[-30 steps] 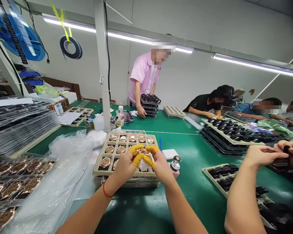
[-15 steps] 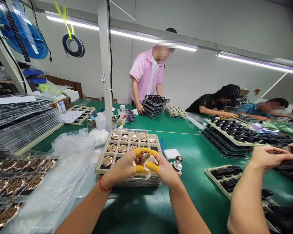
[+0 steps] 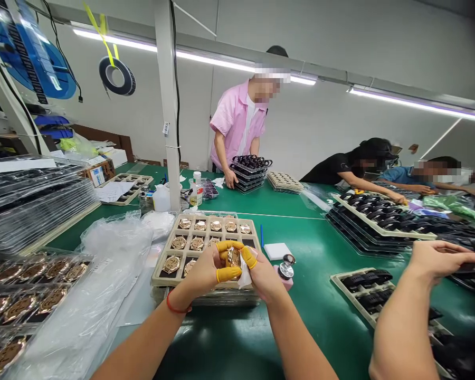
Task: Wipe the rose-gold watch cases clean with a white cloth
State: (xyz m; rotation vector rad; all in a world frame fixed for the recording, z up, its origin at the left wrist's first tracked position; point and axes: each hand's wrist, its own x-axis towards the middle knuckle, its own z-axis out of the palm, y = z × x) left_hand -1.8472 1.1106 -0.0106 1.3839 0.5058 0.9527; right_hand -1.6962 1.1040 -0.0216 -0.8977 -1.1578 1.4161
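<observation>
A gold watch case (image 3: 233, 257) is gripped in my left hand (image 3: 209, 266), between fingers in yellow finger cots. My right hand (image 3: 263, 272), also with yellow cots, pinches a white wiping cloth (image 3: 245, 269) against the right side of the case. Both hands hover over the front part of a beige tray (image 3: 157, 274), whose compartments hold several gold watch cases like the one I hold. More trays are stacked under it. Just right of the stack stand a pink bottle with a metal pump top (image 3: 285, 269) and a white block (image 3: 277, 251).
Clear plastic bags (image 3: 91, 295) and trays of gold watch cases (image 3: 19, 306) lie at left. A co-worker's arm (image 3: 407, 311) reaches in at right, over a tray of black straps (image 3: 366, 282). Opposite, a person in pink (image 3: 237, 116) holds stacked trays (image 3: 248, 177). A post (image 3: 167, 105) rises ahead.
My right fingers have shifted with the cloth from the case's front to its right side. A co-worker in black has stretched an arm toward the strap trays.
</observation>
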